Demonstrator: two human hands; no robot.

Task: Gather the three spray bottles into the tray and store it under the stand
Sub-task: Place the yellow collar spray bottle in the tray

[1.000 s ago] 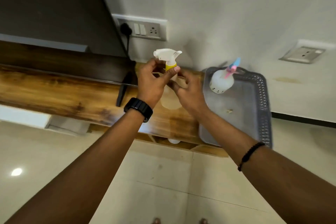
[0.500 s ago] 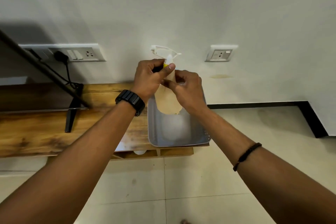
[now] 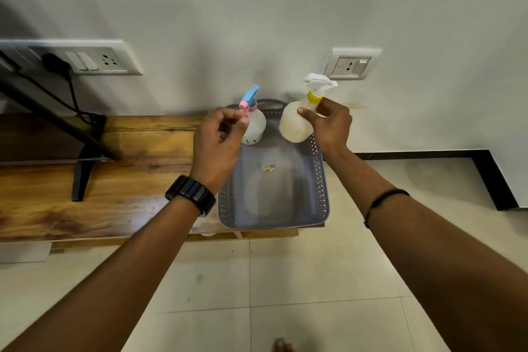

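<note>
My right hand (image 3: 331, 123) grips the neck of a round, cream plastic spray bottle (image 3: 294, 123) with a yellow collar, above the perforated grey tray (image 3: 318, 180) on the glossy wooden stand (image 3: 114, 180). My left hand (image 3: 217, 143) hangs loosely curled, holding nothing, beside the squat white bottle (image 3: 254, 126) standing in the tray's far corner.

Perforated plastic tray (image 3: 318, 180); glossy wood-grain stand (image 3: 114, 180); translucent plastic bottles.

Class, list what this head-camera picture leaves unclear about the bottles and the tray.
- Third spray bottle: not in view.
- Space under the stand: hidden by its top.
- Yellow-collared bottle: base blocks tray floor; resting or lifted, unclear.
- Left hand covers the pink-and-blue bottle; contact unclear.
</note>
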